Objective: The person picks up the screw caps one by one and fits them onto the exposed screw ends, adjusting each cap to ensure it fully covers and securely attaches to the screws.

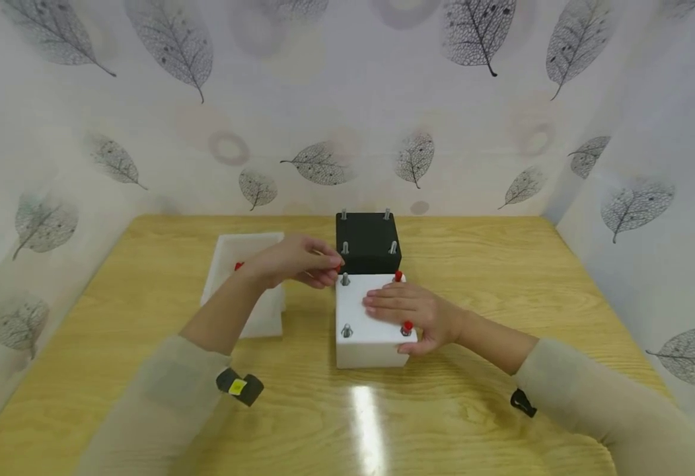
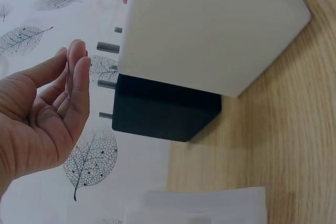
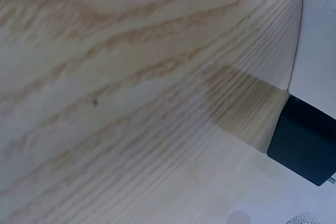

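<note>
White block (image 1: 366, 322) sits at the middle of the wooden table (image 1: 490, 277), its top carrying four upright bolts: the two on the right wear red caps (image 1: 406, 326), the near-left bolt (image 1: 346, 330) is bare grey, and the far-left bolt (image 1: 344, 279) is also bare. Touching its far side stands a black block (image 1: 368, 242) with four bare bolts of its own.

The right hand (image 1: 409, 312) lies flat on the white block's top, fingers straight and spread between the capped bolts, pressing down and gripping nothing; the right wrist view shows only table grain and the corners of both blocks, not the hand itself. The left hand (image 1: 296, 261) reaches in at the far-left bolt, fingertips brought together around what looks like a small red cap (image 1: 338, 268). From the left wrist view the fingers (image 2: 79, 69) seem nearly straight and close to the bolts, so I cannot tell for sure whether the cap is truly pinched.

By my judgement the step in hand is capping the far-left bolt while the other hand steadies the block. The next move would call for lining the cap squarely over the bolt tip and pushing straight down.

Left of the blocks rests a shallow white tray (image 1: 246, 277) with one more red piece (image 1: 238, 266) showing in it.
</note>
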A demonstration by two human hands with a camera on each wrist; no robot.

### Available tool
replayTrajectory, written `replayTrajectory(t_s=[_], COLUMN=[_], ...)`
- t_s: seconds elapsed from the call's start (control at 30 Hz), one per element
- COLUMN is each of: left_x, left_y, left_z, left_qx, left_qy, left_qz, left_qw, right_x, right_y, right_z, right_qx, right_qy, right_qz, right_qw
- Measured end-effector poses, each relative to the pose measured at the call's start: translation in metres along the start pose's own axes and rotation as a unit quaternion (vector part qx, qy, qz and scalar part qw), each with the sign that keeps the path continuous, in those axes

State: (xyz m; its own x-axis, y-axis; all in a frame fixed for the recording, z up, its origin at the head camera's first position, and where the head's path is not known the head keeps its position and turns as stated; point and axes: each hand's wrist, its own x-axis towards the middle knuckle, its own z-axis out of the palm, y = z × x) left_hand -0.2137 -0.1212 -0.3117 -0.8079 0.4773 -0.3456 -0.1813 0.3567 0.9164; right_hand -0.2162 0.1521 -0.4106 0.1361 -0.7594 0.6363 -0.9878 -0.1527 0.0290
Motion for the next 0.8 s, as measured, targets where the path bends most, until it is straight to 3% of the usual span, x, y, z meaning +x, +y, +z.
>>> replayTrajectory(t_s=[0.8], left_x=[0.009], left_y=[0.001], left_z=[0.012], left_qx=[0.025], left_qy=[-0.015], left_qz=[0.003], left_qw=[0.9996], right_x=[-0.002], right_y=[-0.003], right_z=[-0.001], right_qx=[-0.011], right_qy=[-0.006], right_qz=[0.002], right_qw=[1.000])
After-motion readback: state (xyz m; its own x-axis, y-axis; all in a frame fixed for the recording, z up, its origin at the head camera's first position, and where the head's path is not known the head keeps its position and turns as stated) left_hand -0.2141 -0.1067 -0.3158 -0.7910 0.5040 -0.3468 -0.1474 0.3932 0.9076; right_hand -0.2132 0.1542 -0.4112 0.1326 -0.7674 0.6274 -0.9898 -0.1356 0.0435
